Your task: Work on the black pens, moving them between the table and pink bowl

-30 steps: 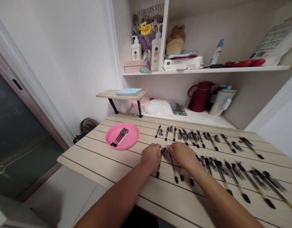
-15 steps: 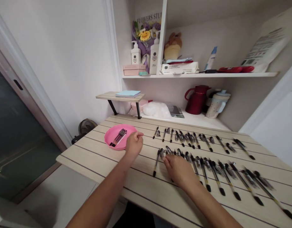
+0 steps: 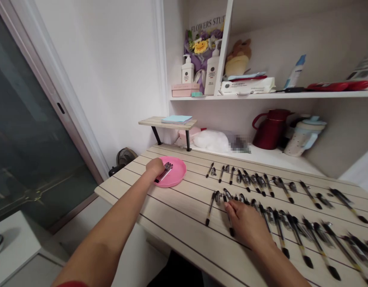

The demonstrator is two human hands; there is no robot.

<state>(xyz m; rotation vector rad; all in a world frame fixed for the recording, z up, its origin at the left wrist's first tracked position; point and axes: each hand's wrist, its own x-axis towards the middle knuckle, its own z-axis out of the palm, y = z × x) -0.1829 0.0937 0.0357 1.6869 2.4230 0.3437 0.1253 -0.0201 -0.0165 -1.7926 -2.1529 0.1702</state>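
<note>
My left hand (image 3: 155, 168) is at the left rim of a round pink tray (image 3: 179, 171), its fingers turned away from me and hidden. Several black-ended pens (image 3: 164, 173) lie side by side in the tray, close to that hand. My right hand (image 3: 246, 221) is over the near row of pens (image 3: 297, 239), fingers drawn together. Thumb and fingertips meet on a slim pen (image 3: 231, 228) lying on the table. To its left rests another pen (image 3: 210, 211), with a separate dark cap (image 3: 218, 197) beside its upper end.
A farther row of pens and caps (image 3: 252, 181) crosses the slatted table (image 3: 178, 211). At the back left stands a small raised shelf (image 3: 151, 121) with blue paper (image 3: 176, 118). A red jug (image 3: 270, 129) and a pale cup (image 3: 303, 137) stand behind.
My left hand has moved from the tray's right side across to its left rim. My right hand stays by the near pens, shifted slightly. The view has turned left.
</note>
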